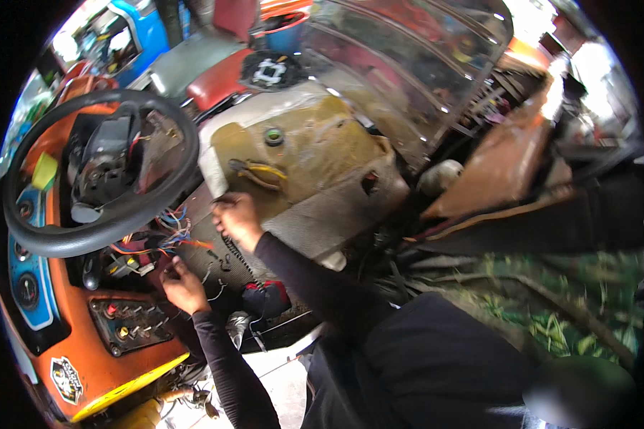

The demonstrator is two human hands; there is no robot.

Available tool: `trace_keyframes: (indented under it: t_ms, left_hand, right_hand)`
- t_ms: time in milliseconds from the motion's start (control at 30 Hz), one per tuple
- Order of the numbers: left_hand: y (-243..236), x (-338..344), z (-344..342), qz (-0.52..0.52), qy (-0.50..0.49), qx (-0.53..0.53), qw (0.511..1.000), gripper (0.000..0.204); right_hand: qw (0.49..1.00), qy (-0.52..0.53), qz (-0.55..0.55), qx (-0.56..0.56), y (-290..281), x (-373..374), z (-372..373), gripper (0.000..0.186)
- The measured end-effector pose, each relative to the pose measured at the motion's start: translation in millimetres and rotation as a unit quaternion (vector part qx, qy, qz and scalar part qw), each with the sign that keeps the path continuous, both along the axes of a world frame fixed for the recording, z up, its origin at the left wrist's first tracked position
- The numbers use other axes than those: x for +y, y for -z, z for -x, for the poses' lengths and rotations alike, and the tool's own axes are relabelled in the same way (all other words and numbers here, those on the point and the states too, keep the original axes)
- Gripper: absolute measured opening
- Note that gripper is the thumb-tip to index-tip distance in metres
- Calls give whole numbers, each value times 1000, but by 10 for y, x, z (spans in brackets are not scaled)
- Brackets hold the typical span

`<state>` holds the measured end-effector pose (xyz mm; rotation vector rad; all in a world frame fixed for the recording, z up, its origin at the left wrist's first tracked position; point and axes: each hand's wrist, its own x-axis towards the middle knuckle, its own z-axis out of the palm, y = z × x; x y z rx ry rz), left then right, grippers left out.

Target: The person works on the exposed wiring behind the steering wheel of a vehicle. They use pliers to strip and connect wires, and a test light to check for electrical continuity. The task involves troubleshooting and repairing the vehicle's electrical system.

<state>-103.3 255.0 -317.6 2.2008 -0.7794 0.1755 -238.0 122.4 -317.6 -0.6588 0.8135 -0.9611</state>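
My left hand [184, 287] is just below loose coloured wires [179, 230] hanging from the orange dashboard [69, 307], its fingers curled; whatever is in them is too small to make out. My right hand [237, 220] is higher and farther right, fingers bent over the edge of the worn floor panel [315, 214] beside a black coiled cord [232, 252]; I cannot tell what they grip. The black steering wheel [100, 242] is above and left of both hands. Pliers with yellow handles [265, 174] and a green roll [273, 136] lie on the tan mat [315, 143].
A switch panel [127, 325] and blue gauge strip [27, 289] are on the dashboard. Seats [218, 79], a bucket [283, 32] and a clear windscreen [408, 64] are behind. A brown board [501, 164] leans at the right, above grass [601, 300]. A red-black bag [263, 299] lies below.
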Motion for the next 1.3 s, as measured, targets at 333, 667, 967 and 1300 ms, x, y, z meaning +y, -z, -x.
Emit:
trace_keyframes:
  t_ms: [333,667,967,1300]
  left_hand:
    - [68,927,489,27,221,279,934,37]
    - [-419,1572,892,-47,384,296,873,33]
    - [-460,2005,1358,-138,529,218,809,28]
    - [97,1623,2503,-311,568,213,732,23]
  right_hand:
    - [951,16,217,220,137,1451,170,22]
    - [899,-10,71,433,733,3300,2139,34]
    - [734,129,-356,563,2692,4675,3546,41]
    - [828,23,-182,530,2212,3737,4545,43]
